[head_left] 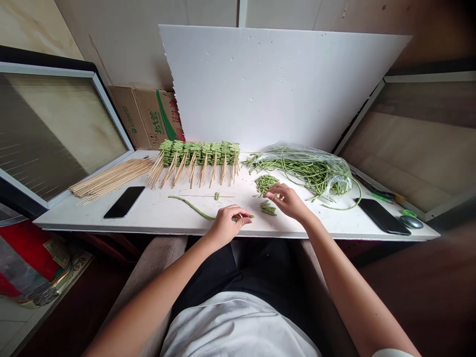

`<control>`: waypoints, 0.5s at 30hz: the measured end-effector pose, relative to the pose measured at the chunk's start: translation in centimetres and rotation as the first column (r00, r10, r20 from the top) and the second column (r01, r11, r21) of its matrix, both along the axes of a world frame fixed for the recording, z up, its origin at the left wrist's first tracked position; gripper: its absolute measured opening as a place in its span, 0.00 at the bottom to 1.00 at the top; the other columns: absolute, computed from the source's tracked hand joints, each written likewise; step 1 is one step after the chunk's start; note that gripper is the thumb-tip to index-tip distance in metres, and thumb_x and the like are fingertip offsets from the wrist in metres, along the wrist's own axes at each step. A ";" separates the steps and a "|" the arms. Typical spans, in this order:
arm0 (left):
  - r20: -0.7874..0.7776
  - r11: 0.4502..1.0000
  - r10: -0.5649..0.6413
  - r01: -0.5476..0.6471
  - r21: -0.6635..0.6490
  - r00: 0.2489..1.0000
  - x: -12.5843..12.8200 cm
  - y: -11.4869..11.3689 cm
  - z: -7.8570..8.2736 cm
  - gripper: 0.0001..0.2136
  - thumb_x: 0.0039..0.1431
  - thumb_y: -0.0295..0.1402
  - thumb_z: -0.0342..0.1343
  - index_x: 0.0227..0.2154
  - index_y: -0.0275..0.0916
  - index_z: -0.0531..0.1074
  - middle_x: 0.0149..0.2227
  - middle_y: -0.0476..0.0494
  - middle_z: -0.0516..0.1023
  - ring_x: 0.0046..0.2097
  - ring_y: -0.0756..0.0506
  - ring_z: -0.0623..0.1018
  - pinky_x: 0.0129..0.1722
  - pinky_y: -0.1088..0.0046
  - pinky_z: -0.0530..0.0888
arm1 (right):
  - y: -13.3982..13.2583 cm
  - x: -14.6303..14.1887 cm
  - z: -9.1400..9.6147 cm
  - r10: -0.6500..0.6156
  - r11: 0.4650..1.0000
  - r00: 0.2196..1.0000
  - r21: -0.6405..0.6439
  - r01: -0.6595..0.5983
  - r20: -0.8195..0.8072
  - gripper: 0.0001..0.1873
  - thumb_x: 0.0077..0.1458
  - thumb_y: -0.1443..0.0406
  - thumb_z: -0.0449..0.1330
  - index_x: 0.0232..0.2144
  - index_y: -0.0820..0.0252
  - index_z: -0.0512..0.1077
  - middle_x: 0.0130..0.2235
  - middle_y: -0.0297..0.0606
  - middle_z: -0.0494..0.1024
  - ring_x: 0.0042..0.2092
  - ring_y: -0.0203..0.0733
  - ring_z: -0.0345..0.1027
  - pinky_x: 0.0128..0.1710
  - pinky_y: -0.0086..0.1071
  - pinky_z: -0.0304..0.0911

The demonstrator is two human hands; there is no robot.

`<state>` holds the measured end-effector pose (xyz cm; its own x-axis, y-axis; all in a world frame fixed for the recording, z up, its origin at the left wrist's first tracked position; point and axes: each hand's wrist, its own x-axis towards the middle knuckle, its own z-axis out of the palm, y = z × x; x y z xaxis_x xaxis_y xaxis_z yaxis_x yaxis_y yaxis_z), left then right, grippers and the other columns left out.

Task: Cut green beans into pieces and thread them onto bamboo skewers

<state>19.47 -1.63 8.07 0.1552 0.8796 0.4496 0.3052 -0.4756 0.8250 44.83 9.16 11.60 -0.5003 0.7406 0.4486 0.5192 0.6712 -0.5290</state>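
View: head camera, looking forward and down at the bench (111, 223), a white board top.

Left hand (226, 225): at the bench's near edge, pinched closed on the long green bean (197, 209).

Right hand (286, 202): fingers curled down at the cut bean pieces (265, 183). Whether it grips a piece cannot be told.

Hand state: apart, with a narrow gap between them; not clamped together on one item.

Bean position: on the bench's near half, left of centre, passing through the left hand.

Bean long axis: curved and near-horizontal in view. The long part runs left and slightly away from the hand; a short end projects right of the fingers, toward the right hand.

Nearby pieces: a small stack of cut beans (268, 209) lies just below the right hand.

Skewer row: bamboo skewers threaded with bean segments (199, 158) stand side by side along the far edge, points toward the person.

Loose stock: a bundle of bare bamboo skewers (111, 181) lies far left; a clear plastic bag of long beans (301, 171) lies far right.

Other items: a smartphone (124, 202) lies left, a second smartphone (383, 216) and a computer mouse (411, 222) right.

Background: a white foam board (275, 84) leans behind the bench, beside a cardboard box (147, 116).
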 end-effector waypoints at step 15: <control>-0.090 0.999 0.034 -0.031 0.039 0.995 -1.2 0.9 -0.7 0.08 0.64 0.37 0.68 0.41 0.38 0.83 0.40 0.39 0.86 0.41 0.43 0.84 0.41 0.69 0.80 | -4.2 -2.4 3.3 0.224 0.952 0.974 -0.208 -0.223 -0.020 0.23 0.63 0.44 0.64 0.37 0.56 0.83 0.38 0.42 0.85 0.39 0.44 0.75 0.41 0.37 0.66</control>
<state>18.23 -0.75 7.39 0.1685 0.8675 0.4680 0.3939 -0.4945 0.7748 42.40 4.93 14.92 -0.6647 0.6865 0.2947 0.3709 0.6457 -0.6675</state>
